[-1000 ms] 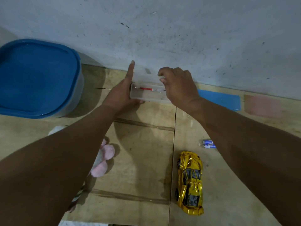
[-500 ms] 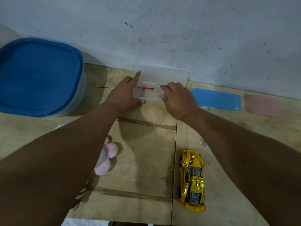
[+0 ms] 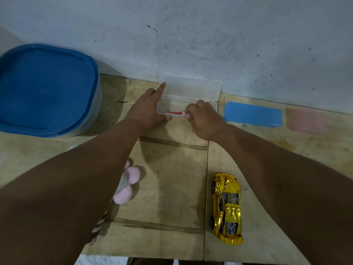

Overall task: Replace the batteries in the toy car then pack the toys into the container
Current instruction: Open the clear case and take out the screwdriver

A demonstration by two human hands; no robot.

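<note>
Looking down at the desk (image 3: 172, 178), we see our two bare hands working at a clear plastic case (image 3: 191, 92) that lies open against the wall (image 3: 210, 35), its lid tipped back. Our left hand (image 3: 147, 109) steadies the case's left end, index finger stretched along the edge, thumb on the near side. Our right hand (image 3: 202, 119) curls in from the right, its fingers (image 3: 188, 113) pinching the clear end of a small red-handled screwdriver (image 3: 174, 112) that lies inside the case.

The gold toy car (image 3: 227, 209) sits on the desk well back from the case, near our right forearm, on its wheels with its length running away from us. A pink plush toy (image 3: 128, 183) peeks out from under our left forearm. At far left stands the big container (image 3: 47, 88) with its blue lid on. To the right of the clear case, along the wall, lie a blue flat box (image 3: 253, 114) and then a pale pink one (image 3: 307, 121).
</note>
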